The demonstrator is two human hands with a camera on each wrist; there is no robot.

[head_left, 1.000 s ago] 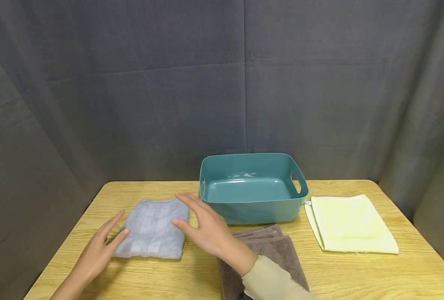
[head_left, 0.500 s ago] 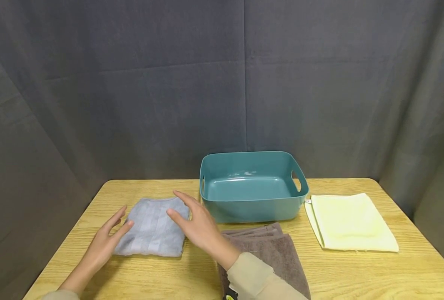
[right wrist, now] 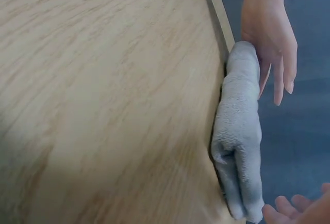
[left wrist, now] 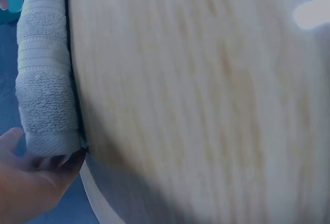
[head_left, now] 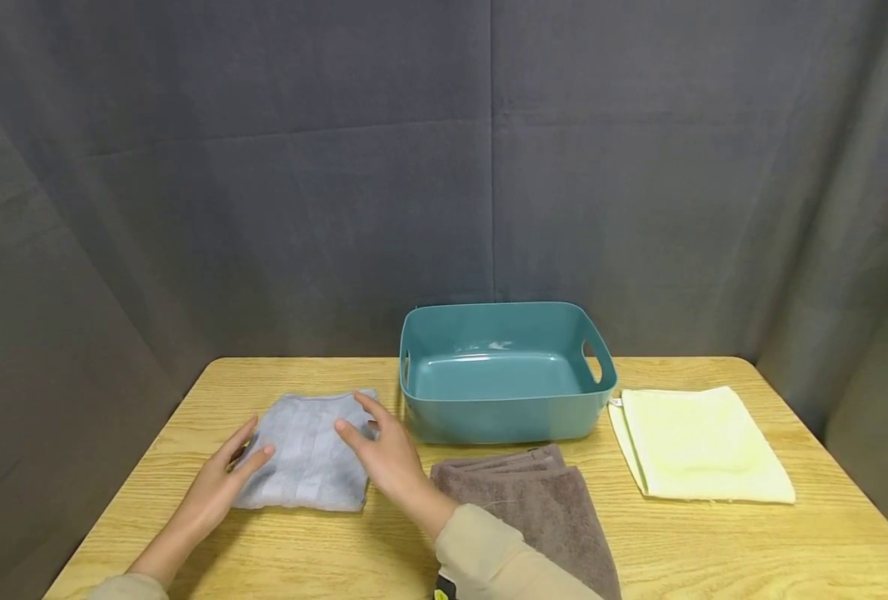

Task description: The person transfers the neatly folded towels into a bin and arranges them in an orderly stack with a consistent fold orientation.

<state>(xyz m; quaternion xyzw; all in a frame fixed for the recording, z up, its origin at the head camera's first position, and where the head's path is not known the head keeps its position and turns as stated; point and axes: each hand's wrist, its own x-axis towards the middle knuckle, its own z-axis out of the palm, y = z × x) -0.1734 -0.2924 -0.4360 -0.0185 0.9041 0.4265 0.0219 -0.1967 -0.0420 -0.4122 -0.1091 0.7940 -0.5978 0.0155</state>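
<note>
A folded light blue-grey towel (head_left: 312,454) lies on the left part of the table. At its left edge is my left hand (head_left: 215,487), thumb apart from the fingers; in the left wrist view the fingertips (left wrist: 72,161) come right to the towel's end, low by the tabletop. My right hand (head_left: 391,454) is over the towel's right edge, thumb and fingers spread. In the right wrist view the fingers (right wrist: 289,208) reach the near end of the towel, which shows its folded layers, and the left hand appears at its far end.
A teal basin (head_left: 504,421) with handle holes stands at the back middle. In front of it lies a folded brown towel (head_left: 541,517), partly under my right forearm. A folded pale yellow towel (head_left: 706,446) lies on the right of the wooden table (head_left: 714,550). Grey curtains surround the table.
My left hand has moved forward and right, up to the towel's left edge. My right hand has shifted slightly left and down to its right edge. The towels and basin stay put.
</note>
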